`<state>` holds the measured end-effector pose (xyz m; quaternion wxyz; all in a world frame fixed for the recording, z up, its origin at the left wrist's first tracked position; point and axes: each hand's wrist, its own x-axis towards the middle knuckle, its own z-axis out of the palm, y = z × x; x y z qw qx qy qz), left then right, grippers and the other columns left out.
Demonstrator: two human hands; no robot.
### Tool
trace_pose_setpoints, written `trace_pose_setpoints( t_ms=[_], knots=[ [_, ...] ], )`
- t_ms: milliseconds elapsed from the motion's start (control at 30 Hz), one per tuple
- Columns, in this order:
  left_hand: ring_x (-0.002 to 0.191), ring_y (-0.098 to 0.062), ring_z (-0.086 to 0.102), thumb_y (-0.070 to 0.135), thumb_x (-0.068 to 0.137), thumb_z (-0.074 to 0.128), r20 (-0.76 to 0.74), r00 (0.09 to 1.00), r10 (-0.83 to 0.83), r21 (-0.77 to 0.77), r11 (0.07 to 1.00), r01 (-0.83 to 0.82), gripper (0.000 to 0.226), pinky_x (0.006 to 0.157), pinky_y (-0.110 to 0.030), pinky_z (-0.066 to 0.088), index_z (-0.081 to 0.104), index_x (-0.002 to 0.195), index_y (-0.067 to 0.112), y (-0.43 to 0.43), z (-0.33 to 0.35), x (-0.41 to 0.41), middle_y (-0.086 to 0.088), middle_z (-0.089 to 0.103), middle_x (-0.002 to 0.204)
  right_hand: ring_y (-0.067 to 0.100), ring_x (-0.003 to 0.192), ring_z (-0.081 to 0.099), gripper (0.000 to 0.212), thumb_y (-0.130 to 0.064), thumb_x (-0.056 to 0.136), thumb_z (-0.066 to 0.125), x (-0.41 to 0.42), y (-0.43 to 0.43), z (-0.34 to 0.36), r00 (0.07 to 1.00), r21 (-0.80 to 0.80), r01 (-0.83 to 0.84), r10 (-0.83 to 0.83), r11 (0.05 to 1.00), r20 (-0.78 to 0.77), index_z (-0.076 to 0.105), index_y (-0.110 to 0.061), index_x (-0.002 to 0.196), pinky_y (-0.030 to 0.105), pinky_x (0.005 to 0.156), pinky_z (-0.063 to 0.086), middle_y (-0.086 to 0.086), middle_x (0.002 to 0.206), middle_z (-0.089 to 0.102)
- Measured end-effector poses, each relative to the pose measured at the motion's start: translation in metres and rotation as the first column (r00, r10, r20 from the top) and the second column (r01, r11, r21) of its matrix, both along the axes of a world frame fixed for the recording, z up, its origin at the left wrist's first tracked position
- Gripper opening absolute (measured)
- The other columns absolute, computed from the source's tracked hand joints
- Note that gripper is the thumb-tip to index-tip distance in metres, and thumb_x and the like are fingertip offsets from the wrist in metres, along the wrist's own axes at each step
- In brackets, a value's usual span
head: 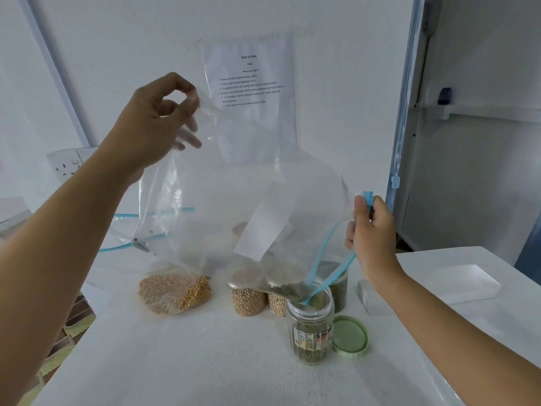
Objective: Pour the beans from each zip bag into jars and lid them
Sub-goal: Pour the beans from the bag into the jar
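Wall sheet (275, 68) "TASK & GOAL" behind clear zip bag (228, 200) over jar (310, 332).

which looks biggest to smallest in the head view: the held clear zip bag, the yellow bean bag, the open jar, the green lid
1. held clear zip bag
2. yellow bean bag and open jar: these look alike, and the jar is nearer the camera, so unranked
3. green lid

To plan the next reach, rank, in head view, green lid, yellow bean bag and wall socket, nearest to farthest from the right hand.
1. green lid, just below the right hand.
2. yellow bean bag, table left.
3. wall socket, far left wall.
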<state>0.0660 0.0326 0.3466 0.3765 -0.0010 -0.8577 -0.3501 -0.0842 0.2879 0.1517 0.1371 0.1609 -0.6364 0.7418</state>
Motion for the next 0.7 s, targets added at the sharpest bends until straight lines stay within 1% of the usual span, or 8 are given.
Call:
trace_pose_setpoints(
  t_ms=[133,233,333,467,533,600,633,700],
  knots=[
    [0.061,-0.019,0.067,0.034,0.108,0.051,-0.050,0.998,0.027,-0.068,0.997,-0.030,0.017,0.060,-0.026,0.047,0.053,0.091,0.034,-0.003,-0.005,-0.005,-0.002,0.062,0.076,0.006,0.039,0.038,0.034,-0.035,0.109,0.043,0.002,-0.003,-0.002,0.999,-0.003,0.032,-0.032,0.999,-0.012,0.037,-0.018,0.080,0.027,0.047,0.037,-0.011,0.044,0.039],
    [0.060,-0.017,0.060,0.033,0.109,0.048,-0.074,0.997,0.011,-0.132,0.991,-0.021,0.016,0.062,-0.027,0.046,0.050,0.094,0.033,-0.002,-0.010,-0.009,0.001,0.060,0.074,0.006,0.039,0.038,0.034,-0.035,0.108,0.045,0.000,-0.003,-0.006,1.000,0.021,0.016,-0.016,1.000,-0.009,0.036,-0.019,0.079,0.028,0.047,0.037,-0.011,0.045,0.038],
    [0.062,-0.015,0.059,0.031,0.110,0.044,-0.011,1.000,0.004,-0.262,0.965,-0.007,0.012,0.068,-0.031,0.046,0.050,0.102,0.026,0.006,-0.015,-0.013,0.002,0.062,0.073,0.005,0.039,0.040,0.034,-0.038,0.107,0.045,-0.001,-0.002,-0.007,0.999,0.044,0.039,-0.039,0.998,-0.011,0.039,-0.018,0.081,0.027,0.046,0.042,-0.006,0.051,0.040],
    [0.061,-0.018,0.057,0.028,0.110,0.046,-0.039,0.996,-0.085,-0.158,0.984,0.077,0.014,0.060,-0.025,0.042,0.049,0.097,0.028,0.007,-0.009,-0.013,0.003,0.061,0.069,0.005,0.040,0.041,0.033,-0.038,0.107,0.045,-0.002,-0.003,-0.007,0.999,0.049,0.049,-0.049,0.998,-0.013,0.040,-0.018,0.081,0.028,0.047,0.042,-0.002,0.057,0.041],
    [0.059,-0.014,0.056,0.027,0.111,0.046,-0.010,0.996,-0.092,-0.136,0.987,0.089,0.012,0.058,-0.021,0.041,0.050,0.101,0.021,0.007,-0.011,-0.015,0.000,0.061,0.070,0.005,0.040,0.041,0.033,-0.038,0.107,0.044,-0.003,-0.003,-0.008,0.999,0.053,0.049,-0.048,0.997,-0.012,0.039,-0.019,0.080,0.028,0.046,0.041,-0.001,0.057,0.040],
    [0.057,-0.012,0.055,0.026,0.111,0.045,0.040,0.995,-0.089,-0.155,0.983,0.094,0.014,0.058,-0.017,0.041,0.050,0.106,0.014,0.008,-0.016,-0.018,-0.004,0.060,0.072,0.005,0.040,0.040,0.034,-0.037,0.108,0.044,-0.003,-0.004,-0.009,0.999,0.055,0.044,-0.043,0.998,-0.019,0.039,-0.018,0.080,0.027,0.046,0.041,-0.001,0.057,0.040],
    [0.056,-0.011,0.055,0.024,0.111,0.045,0.061,0.994,-0.090,-0.165,0.981,0.099,0.014,0.058,-0.016,0.041,0.050,0.106,0.012,0.009,-0.017,-0.019,-0.005,0.060,0.072,0.006,0.040,0.039,0.033,-0.038,0.108,0.044,-0.004,-0.004,-0.010,0.999,0.058,0.044,-0.042,0.997,-0.024,0.039,-0.018,0.081,0.027,0.046,0.040,0.000,0.058,0.040],
    [0.055,-0.012,0.056,0.023,0.110,0.046,0.041,0.993,-0.113,-0.119,0.986,0.117,0.012,0.056,-0.019,0.040,0.051,0.102,0.017,0.009,-0.016,-0.019,-0.001,0.061,0.069,0.006,0.040,0.040,0.033,-0.038,0.107,0.043,-0.005,-0.004,-0.011,0.998,0.067,0.049,-0.048,0.997,-0.029,0.039,-0.019,0.081,0.027,0.046,0.040,0.001,0.058,0.041]
  ],
)
